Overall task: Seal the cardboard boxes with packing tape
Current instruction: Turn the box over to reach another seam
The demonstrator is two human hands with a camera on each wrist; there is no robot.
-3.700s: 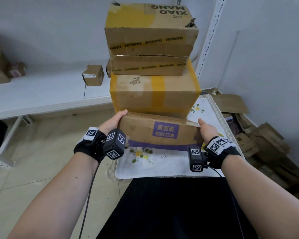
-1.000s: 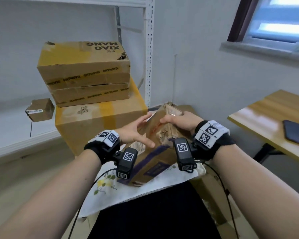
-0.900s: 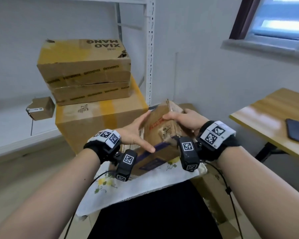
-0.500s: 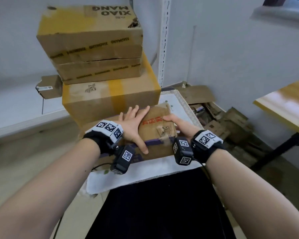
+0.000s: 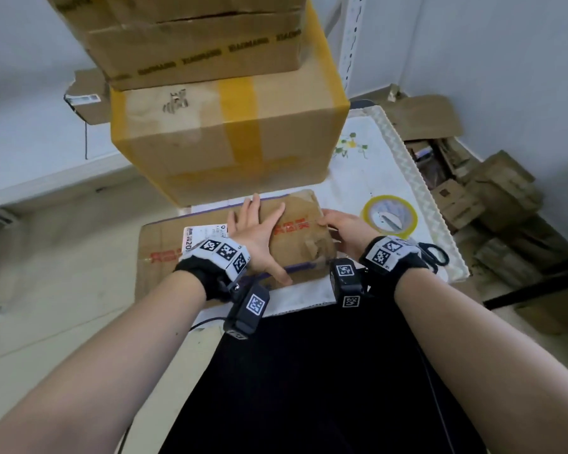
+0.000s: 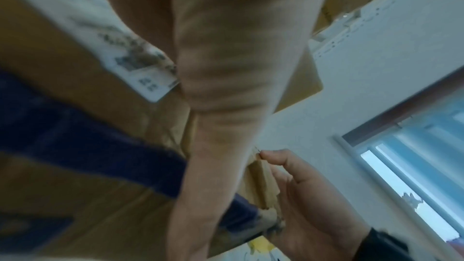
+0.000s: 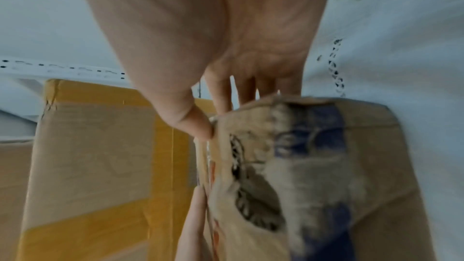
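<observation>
Cardboard box (image 5: 295,231) lies flat on table (image 5: 387,158), before stacked boxes (image 5: 223,126). My left hand (image 5: 256,237) presses top, fingers straight. My right hand (image 5: 345,231) grips box's right end, fingers curled. Tape roll (image 5: 389,215) just right.

The stacked brown cardboard boxes (image 5: 191,37) run off the head view's top edge. The black scissors (image 5: 435,253) lie partly behind the right wristband. Both wrist views are blurred, label print unreadable.
</observation>
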